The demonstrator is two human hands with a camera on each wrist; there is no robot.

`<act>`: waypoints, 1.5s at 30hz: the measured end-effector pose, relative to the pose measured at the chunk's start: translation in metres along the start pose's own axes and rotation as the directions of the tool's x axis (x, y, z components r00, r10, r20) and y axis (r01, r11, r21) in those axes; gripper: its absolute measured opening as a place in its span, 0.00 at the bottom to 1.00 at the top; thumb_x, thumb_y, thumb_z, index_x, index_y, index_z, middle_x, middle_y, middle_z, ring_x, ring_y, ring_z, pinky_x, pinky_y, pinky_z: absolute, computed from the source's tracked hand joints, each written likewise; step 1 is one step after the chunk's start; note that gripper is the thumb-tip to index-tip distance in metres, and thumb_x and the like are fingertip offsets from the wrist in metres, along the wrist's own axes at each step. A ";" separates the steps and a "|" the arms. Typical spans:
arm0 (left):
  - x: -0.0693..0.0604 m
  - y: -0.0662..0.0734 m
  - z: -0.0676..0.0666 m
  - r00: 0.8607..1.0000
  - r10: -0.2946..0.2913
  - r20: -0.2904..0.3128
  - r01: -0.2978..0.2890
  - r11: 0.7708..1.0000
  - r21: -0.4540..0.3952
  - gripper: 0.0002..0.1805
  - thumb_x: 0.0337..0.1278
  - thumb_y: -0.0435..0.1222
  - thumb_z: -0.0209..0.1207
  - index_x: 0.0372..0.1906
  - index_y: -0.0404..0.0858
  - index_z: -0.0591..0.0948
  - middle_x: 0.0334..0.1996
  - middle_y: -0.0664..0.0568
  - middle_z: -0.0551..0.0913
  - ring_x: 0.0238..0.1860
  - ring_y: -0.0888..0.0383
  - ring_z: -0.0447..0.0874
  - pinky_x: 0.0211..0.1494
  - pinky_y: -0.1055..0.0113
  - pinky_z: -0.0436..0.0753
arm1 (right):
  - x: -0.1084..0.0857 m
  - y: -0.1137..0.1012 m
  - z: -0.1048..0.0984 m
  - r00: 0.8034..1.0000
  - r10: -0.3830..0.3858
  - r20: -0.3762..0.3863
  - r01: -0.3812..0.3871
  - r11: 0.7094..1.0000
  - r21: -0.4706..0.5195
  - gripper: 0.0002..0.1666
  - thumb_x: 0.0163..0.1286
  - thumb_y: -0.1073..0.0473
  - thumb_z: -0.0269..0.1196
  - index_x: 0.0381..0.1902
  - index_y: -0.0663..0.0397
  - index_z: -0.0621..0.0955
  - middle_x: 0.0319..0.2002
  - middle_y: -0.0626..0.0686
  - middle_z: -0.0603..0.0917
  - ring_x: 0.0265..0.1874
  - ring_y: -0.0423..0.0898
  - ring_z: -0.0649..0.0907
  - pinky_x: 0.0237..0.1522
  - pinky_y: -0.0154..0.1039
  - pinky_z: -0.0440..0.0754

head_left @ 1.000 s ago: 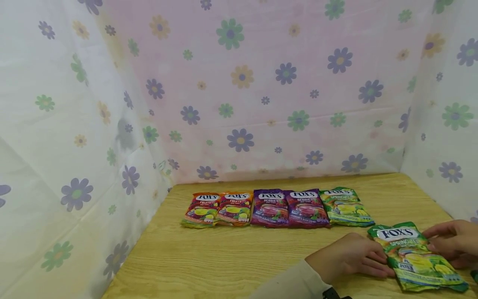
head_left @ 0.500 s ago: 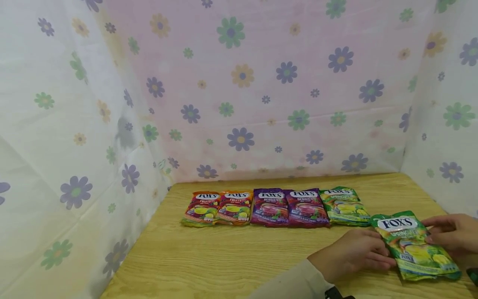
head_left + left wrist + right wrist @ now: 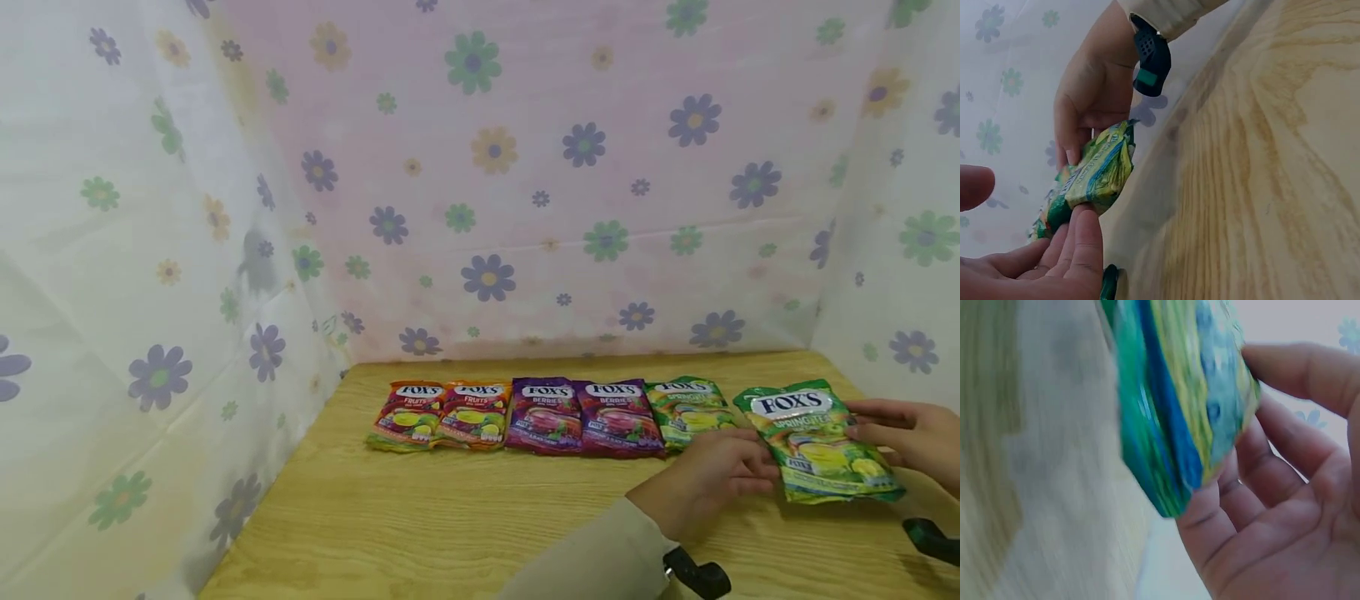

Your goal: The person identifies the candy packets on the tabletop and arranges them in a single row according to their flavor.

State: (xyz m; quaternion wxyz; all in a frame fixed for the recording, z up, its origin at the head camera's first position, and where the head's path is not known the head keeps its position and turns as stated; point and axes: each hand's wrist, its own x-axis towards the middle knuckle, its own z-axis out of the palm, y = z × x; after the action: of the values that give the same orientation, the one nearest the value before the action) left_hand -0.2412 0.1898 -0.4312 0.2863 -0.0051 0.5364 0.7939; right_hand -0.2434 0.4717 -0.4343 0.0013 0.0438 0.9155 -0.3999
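Note:
A green Fox's candy bag is raised off the table at the right in the head view, its front facing up. My right hand grips its right edge, thumb on the front and fingers behind, as the right wrist view also shows around the bag. Along the opposite edge, my left hand touches the bag with fairly straight fingers; its thumb stands apart in the left wrist view. Another green Fox's bag lies just behind the left hand, partly covered by it.
On the wooden table, two orange Fruits bags and two purple Berries bags lie in a row left of the lying green bag. Flower-patterned sheets close off the back and both sides.
Both hands have moved the green bag up and away from the table's front, toward the right end of the row. The bags in the row stay in place.

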 end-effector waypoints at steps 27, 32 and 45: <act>0.036 0.009 -0.024 0.982 0.173 0.073 -0.149 0.955 -0.255 0.31 0.58 0.31 0.56 0.69 0.34 0.76 0.73 0.41 0.71 0.78 0.36 0.62 0.81 0.38 0.57 | 0.028 -0.020 0.048 0.988 -0.082 -0.133 0.156 0.602 0.783 0.21 0.74 0.67 0.64 0.60 0.41 0.84 0.45 0.29 0.86 0.40 0.30 0.86 0.35 0.30 0.86; 0.041 0.006 -0.027 0.983 0.169 0.069 -0.139 0.938 -0.319 0.33 0.60 0.35 0.58 0.72 0.33 0.73 0.76 0.36 0.66 0.80 0.35 0.57 0.83 0.40 0.53 | 0.032 -0.010 0.055 0.991 -0.098 -0.093 0.131 0.521 0.843 0.25 0.74 0.70 0.62 0.63 0.41 0.84 0.47 0.29 0.87 0.43 0.28 0.86 0.38 0.27 0.86; 0.045 -0.004 -0.028 0.984 0.126 0.123 -0.081 0.945 -0.318 0.36 0.62 0.37 0.59 0.74 0.31 0.67 0.78 0.30 0.60 0.81 0.33 0.52 0.84 0.42 0.51 | 0.028 0.001 0.065 0.993 0.003 -0.118 0.054 0.877 0.478 0.35 0.85 0.56 0.48 0.83 0.53 0.54 0.78 0.31 0.57 0.82 0.36 0.45 0.80 0.29 0.48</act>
State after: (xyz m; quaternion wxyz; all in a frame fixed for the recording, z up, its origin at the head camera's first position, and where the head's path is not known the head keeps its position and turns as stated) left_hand -0.2853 0.1878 -0.4608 0.2772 0.0344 0.3820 0.8809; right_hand -0.2731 0.4270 -0.4807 -0.0675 0.0535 0.7869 -0.6110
